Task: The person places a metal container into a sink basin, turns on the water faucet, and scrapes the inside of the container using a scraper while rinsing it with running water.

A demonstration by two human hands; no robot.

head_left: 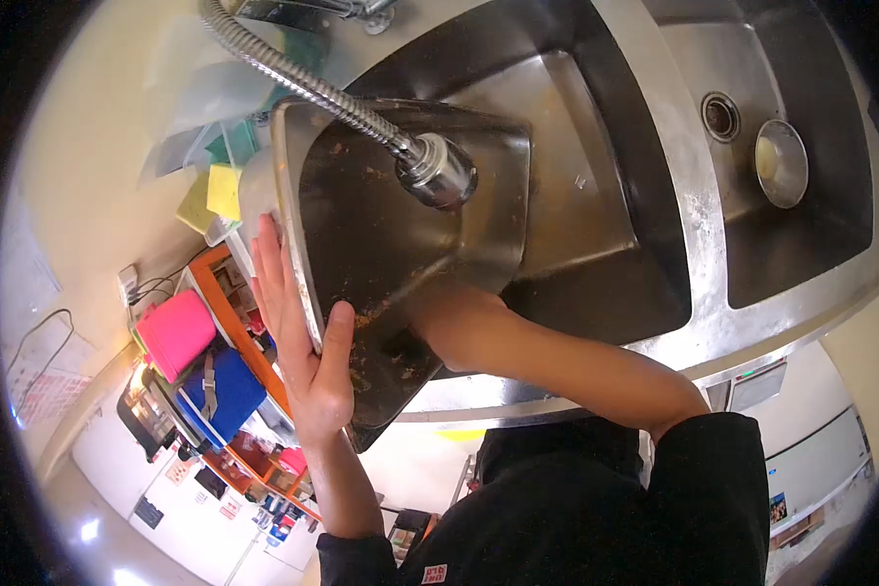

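A deep, dark metal pan [361, 225] with brownish residue is tilted over the left sink basin. My left hand [307, 342] is closed on its left rim, thumb on the inner side and fingers along the outside. Inside the lower part of the pan is my right hand [454, 317], blurred and in shadow; its fingers cannot be made out, nor whether they hold anything. The spray head [439, 174] of a coiled metal hose hangs over the pan, above both hands.
The left basin [576, 186] extends behind the pan. In the right basin, a round bowl [781, 164] lies near the drain [720, 116]. Yellow sponges [224, 191] sit beyond the pan's left rim. A pink container [176, 335] and a blue bag [223, 391] are farther left.
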